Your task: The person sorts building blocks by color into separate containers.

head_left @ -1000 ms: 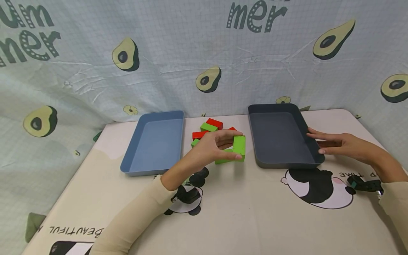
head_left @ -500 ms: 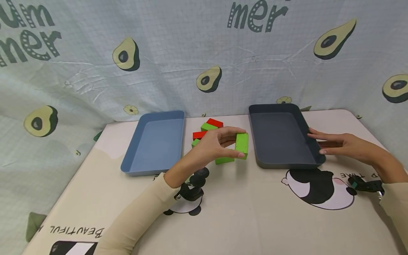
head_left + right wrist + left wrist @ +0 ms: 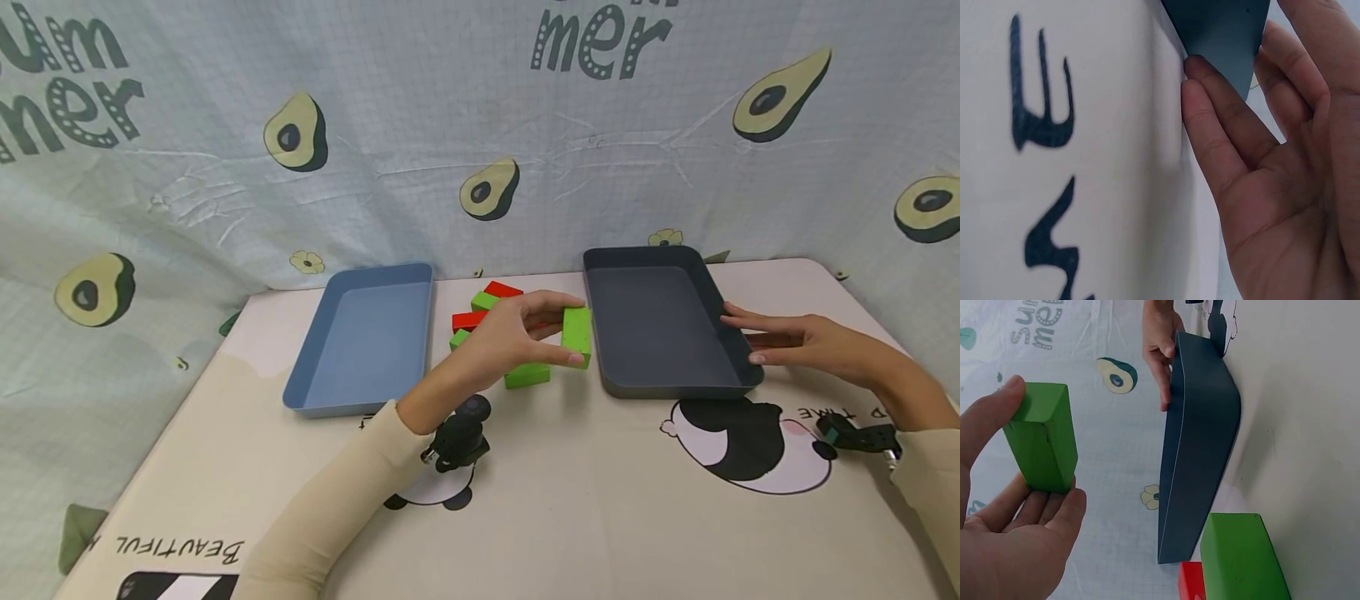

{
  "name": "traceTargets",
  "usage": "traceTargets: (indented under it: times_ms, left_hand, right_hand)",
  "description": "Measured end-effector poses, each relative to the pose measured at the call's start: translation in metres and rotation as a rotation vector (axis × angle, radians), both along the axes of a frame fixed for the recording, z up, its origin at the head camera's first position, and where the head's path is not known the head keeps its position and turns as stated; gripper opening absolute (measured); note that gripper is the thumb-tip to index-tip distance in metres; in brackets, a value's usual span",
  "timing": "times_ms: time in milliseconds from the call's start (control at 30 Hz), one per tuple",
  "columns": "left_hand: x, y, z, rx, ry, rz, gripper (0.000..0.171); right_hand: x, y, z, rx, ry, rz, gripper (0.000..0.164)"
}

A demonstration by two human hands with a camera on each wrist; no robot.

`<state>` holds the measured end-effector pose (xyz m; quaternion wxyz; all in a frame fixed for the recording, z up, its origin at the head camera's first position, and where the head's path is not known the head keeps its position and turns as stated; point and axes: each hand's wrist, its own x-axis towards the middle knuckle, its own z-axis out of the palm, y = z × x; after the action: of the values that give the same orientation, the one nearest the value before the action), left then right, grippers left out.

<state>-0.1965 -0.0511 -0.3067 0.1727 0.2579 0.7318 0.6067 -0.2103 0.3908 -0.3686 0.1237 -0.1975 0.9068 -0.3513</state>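
My left hand (image 3: 510, 337) pinches a green block (image 3: 577, 337) between thumb and fingers. In the head view the block appears beside the left wall of the dark grey tray (image 3: 667, 333). The left wrist view shows this green block (image 3: 1044, 437) held in the air, apart from the tray wall (image 3: 1207, 444). With fingers mostly straight, my right hand (image 3: 817, 342) touches the tray's right side. Seen from the right wrist, that hand's fingertips rest against the tray (image 3: 1222, 37). Below my left hand lies another green block (image 3: 527, 377).
A blue tray (image 3: 367, 342) stands to the left of the blocks. Between the trays are a red block (image 3: 470, 321), a farther red block (image 3: 502, 289) and a green block (image 3: 486, 300), partly hidden by my left hand. A printed curtain hangs behind the table.
My left hand has moved slightly right and upward in the head view with the green block, nearer the dark tray. My right hand has stayed at the tray's side.
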Motion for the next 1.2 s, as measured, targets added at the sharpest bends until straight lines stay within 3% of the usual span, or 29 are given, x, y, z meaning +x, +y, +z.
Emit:
traceTargets:
  times_ms: [400, 800, 1200]
  left_hand:
    - [-0.009, 0.009, -0.001, -0.023, 0.028, -0.039, 0.063]
    - [-0.023, 0.020, -0.003, 0.014, -0.064, -0.029, 0.060]
    - [-0.030, 0.028, -0.001, -0.018, -0.064, -0.035, 0.061]
  right_hand:
    - [-0.001, 0.001, -0.001, -0.014, 0.003, 0.005, 0.060]
    - [-0.001, 0.001, -0.001, 0.005, -0.009, -0.005, 0.061]
    - [-0.001, 0.001, 0.001, -0.008, 0.009, 0.011, 0.060]
